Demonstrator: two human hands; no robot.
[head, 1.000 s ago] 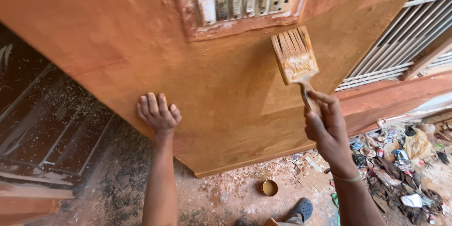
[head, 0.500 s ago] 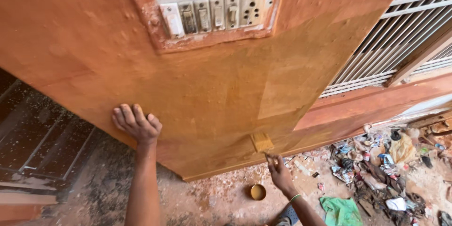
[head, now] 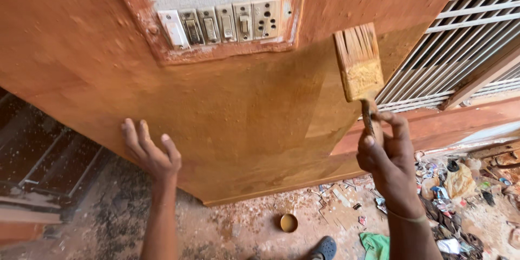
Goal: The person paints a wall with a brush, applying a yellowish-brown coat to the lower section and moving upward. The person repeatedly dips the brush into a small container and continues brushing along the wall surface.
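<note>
Right hand [head: 391, 165] grips raised paintbrush [head: 358, 67]; left hand [head: 149, 151], open, seemingly touches wall [head: 244, 119].

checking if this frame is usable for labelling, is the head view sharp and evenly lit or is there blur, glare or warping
Head view: mostly sharp, the paintbrush and switch panel read clearly; the left hand is slightly soft. Light is diffuse daylight with no hard glare, only a faint wet sheen on the orange wall, while the lower left corner is dim. The window grille and wall edges slant, a wide-angle tilt. The right hand grips the brush.
</note>
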